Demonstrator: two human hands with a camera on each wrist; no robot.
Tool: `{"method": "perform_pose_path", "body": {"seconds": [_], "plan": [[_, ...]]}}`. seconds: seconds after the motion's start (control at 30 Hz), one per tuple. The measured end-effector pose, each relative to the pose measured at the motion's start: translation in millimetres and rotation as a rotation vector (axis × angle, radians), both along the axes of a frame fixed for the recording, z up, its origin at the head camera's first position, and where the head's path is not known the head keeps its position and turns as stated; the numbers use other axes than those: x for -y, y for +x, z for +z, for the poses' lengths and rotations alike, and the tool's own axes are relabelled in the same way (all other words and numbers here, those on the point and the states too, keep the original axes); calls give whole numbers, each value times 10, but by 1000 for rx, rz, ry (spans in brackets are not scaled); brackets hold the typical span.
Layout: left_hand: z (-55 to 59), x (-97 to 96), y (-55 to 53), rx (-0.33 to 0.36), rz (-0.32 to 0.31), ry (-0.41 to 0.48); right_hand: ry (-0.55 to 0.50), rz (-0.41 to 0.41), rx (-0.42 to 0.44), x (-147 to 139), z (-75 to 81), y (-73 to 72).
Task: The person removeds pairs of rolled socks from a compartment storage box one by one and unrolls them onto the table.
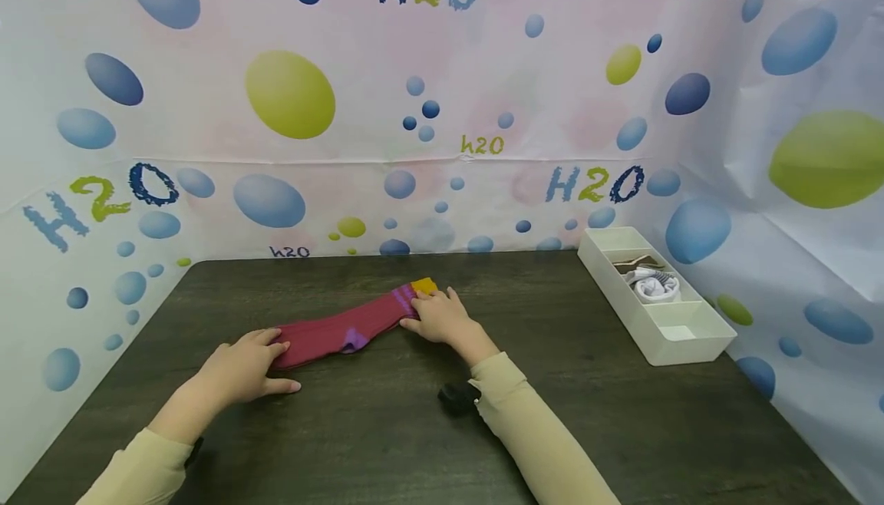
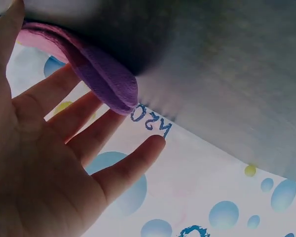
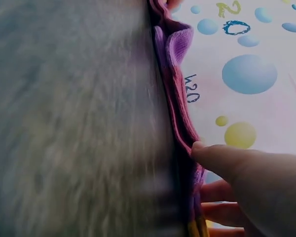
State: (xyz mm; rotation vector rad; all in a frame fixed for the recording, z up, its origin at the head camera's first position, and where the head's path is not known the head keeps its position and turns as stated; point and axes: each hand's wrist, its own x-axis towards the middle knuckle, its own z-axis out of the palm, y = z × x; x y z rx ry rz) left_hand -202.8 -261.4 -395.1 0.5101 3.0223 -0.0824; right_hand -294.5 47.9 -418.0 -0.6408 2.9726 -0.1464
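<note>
A dark red sock (image 1: 324,336) lies flat and slightly slanted on the dark table, with a purple heel patch, purple stripes and a yellow end. In the right wrist view the sock (image 3: 180,98) shows as two layers, edge-on. The fingers of my left hand (image 1: 238,371) rest on its left end, thumb spread away toward me; in the left wrist view those fingers reach out fairly straight beside the purple part (image 2: 106,79). My right hand (image 1: 442,317) lies over the striped end near the yellow, its thumb tip touching the sock's near edge and its fingers extended.
A white box (image 1: 684,351) with three compartments stands at the table's right edge. Its middle one holds a rolled white sock (image 1: 656,288) and something brownish. A wall sheet printed with bubbles closes off the back and sides of the dark table (image 1: 539,321).
</note>
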Motion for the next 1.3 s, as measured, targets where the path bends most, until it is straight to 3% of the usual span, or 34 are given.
{"method": "perform_pose_path", "body": {"seconds": [0.43,0.7,0.9,1.1,1.3], "plan": [[-24,84,305,-11,-47,46,-120,27,43,211,-54,-256],[-58,109,486,-58,-49,42,-146,44,89,440,-85,-390],[-100,109,551,-104,-35,70,-141,102,78,580,-85,-495],[-140,168,565,-74,-11,129,-60,113,39,601,-118,-460],[-153,238,637,-59,13,170,-54,150,48,614,-128,-349]]}}
